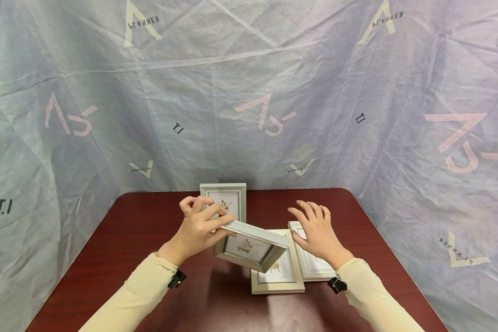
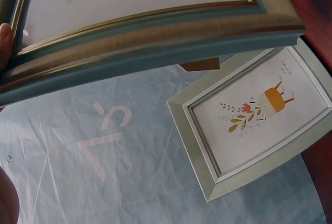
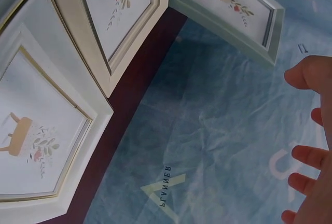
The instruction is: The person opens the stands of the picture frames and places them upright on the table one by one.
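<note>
My left hand point(image 1: 199, 228) pinches a picture frame point(image 1: 251, 244) by its upper left corner, holding it tilted in the air; in the left wrist view this frame point(image 2: 155, 45) fills the top. Behind the left hand a pale green frame point(image 1: 241, 203) stands upright, also visible in the left wrist view point(image 2: 251, 115). My right hand point(image 1: 317, 233), fingers spread and holding nothing, hovers over a white frame point(image 1: 315, 278). Beside that lies a cream frame point(image 1: 278, 290), partly hidden by the held one. The right wrist view shows the white frame point(image 3: 85, 146) and the cream frame point(image 3: 124, 73).
The dark red table point(image 1: 149, 295) has rounded far corners. Grey printed cloth point(image 1: 216, 92) hangs behind it and along both sides, close to the far edge and the standing frame.
</note>
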A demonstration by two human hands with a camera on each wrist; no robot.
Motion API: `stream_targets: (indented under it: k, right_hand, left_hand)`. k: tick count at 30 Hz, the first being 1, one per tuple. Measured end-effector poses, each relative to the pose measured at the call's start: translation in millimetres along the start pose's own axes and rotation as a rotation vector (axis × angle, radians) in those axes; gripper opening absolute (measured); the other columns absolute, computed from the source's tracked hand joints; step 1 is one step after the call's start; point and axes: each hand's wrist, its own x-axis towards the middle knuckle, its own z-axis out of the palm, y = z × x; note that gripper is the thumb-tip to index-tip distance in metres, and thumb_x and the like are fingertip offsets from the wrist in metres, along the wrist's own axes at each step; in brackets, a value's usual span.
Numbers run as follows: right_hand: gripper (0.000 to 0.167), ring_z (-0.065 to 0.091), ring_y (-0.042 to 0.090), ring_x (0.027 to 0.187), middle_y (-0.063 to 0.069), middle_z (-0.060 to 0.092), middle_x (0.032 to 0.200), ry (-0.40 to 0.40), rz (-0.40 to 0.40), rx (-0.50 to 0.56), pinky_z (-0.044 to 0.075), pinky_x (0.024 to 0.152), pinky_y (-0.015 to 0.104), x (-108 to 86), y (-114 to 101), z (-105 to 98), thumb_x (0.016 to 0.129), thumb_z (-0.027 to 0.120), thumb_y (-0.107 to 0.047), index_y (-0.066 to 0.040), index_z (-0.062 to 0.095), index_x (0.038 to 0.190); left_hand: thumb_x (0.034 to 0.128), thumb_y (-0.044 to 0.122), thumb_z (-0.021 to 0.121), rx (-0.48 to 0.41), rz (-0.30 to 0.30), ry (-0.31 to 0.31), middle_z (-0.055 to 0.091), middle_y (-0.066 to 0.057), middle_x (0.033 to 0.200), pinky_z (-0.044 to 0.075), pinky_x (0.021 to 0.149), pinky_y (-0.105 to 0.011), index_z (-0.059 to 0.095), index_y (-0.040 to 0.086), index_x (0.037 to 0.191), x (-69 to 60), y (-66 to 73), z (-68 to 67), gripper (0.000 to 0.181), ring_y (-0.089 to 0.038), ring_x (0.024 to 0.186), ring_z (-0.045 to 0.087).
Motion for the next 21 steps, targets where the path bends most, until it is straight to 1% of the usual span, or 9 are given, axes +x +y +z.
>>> stream_targets:
  k: [6, 11, 13, 16, 18, 21]
  right_hand:
    - [0.058, 0.041, 0.042, 0.118, 0.022, 0.05, 0.134, -0.001, 0.04, 0.025, 0.027, 0.092, 0.062, -1.9, -0.4, 1.1, 0.077, 0.076, -0.022, -0.008, 0.057, 0.129]
    - [0.056, 0.041, 0.041, 0.119, 0.021, 0.049, 0.135, -0.03, 0.084, 0.023, 0.027, 0.093, 0.062, -2.9, -3.7, -0.6, 0.079, 0.074, -0.024, -0.01, 0.056, 0.131]
    - [0.056, 0.04, 0.041, 0.12, 0.02, 0.048, 0.136, -0.049, 0.106, 0.022, 0.027, 0.094, 0.062, -3.0, -6.2, -2.5, 0.08, 0.073, -0.024, -0.011, 0.055, 0.132]
    - [0.056, 0.04, 0.041, 0.121, 0.02, 0.047, 0.137, -0.067, 0.131, 0.021, 0.026, 0.094, 0.061, -3.3, -10.3, -5.6, 0.082, 0.072, -0.025, -0.011, 0.054, 0.133]
    - [0.056, 0.04, 0.041, 0.121, 0.02, 0.047, 0.137, -0.069, 0.142, 0.023, 0.027, 0.094, 0.061, -3.4, -12.8, -7.6, 0.082, 0.072, -0.024, -0.011, 0.054, 0.133]
    - [0.055, 0.041, 0.042, 0.12, 0.02, 0.047, 0.136, -0.061, 0.157, 0.028, 0.027, 0.092, 0.06, -3.7, -16.1, -9.5, 0.082, 0.072, -0.024, -0.01, 0.054, 0.133]
  left_hand:
    - [0.0965, 0.044, 0.06, -0.012, -0.057, 0.004, 0.058, 0.002, 0.082, 0.017, 0.082, -0.058, 0.076, 0.017, 0.088, -5.0, -1.3, 3.7, 0.033, -0.027, 0.089, 0.046]
    - [0.0944, 0.044, 0.063, -0.027, -0.1, -0.016, 0.058, 0.001, 0.083, 0.016, 0.082, -0.058, 0.077, 0.016, 0.089, -8.2, -1.5, 5.7, 0.032, -0.027, 0.09, 0.045]
    - [0.0904, 0.043, 0.068, -0.033, -0.12, -0.029, 0.057, 0.002, 0.082, 0.015, 0.082, -0.059, 0.078, 0.015, 0.09, -9.4, -1.6, 5.9, 0.029, -0.027, 0.091, 0.044]
    - [0.0793, 0.035, 0.078, -0.039, -0.145, -0.044, 0.056, 0.001, 0.082, 0.014, 0.082, -0.059, 0.078, 0.014, 0.09, -11.9, -2.1, 6.5, 0.024, -0.028, 0.091, 0.043]
    - [0.0715, 0.031, 0.083, -0.036, -0.164, -0.051, 0.056, 0.002, 0.082, 0.014, 0.082, -0.058, 0.078, 0.014, 0.09, -13.4, -2.5, 6.7, 0.025, -0.028, 0.091, 0.043]
    - [0.0661, 0.027, 0.087, -0.031, -0.193, -0.056, 0.056, 0.002, 0.083, 0.013, 0.081, -0.058, 0.079, 0.012, 0.09, -15.4, -3.4, 7.2, 0.03, -0.028, 0.092, 0.042]
